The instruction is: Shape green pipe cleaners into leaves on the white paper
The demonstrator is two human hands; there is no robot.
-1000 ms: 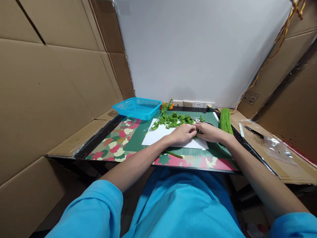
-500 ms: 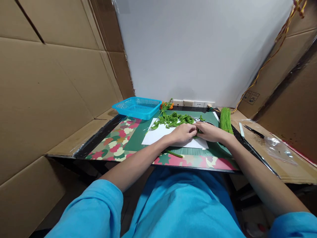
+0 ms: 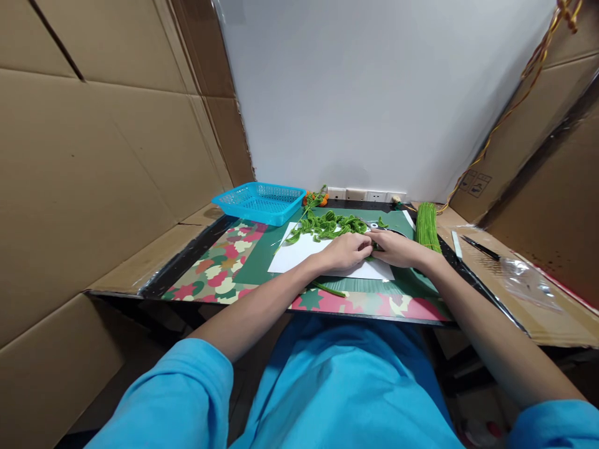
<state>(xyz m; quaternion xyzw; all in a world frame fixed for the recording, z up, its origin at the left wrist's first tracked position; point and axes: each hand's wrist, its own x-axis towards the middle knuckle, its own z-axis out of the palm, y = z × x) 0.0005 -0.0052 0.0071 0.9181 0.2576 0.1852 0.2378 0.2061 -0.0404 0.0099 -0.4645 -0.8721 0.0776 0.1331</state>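
My left hand (image 3: 347, 251) and my right hand (image 3: 397, 247) meet over the white paper (image 3: 292, 259), fingers curled and fingertips close together. Between and just below them shows a bit of green pipe cleaner (image 3: 369, 257), mostly covered by the fingers. Just beyond the hands lies a pile of curled green pipe cleaner leaves (image 3: 330, 224). A pair of scissors (image 3: 373, 226), partly hidden, rests behind my right hand. One loose green pipe cleaner length (image 3: 330, 290) pokes out below my left forearm.
A blue plastic basket (image 3: 281, 215) stands at the back left, beside orange pipe cleaner flowers (image 3: 318, 198). At right are a green pipe cleaner bundle (image 3: 427, 227), a white strip-like tool (image 3: 457, 246), a black pointed tool (image 3: 482, 248) and a clear plastic bag (image 3: 526, 280). Cardboard walls flank the table.
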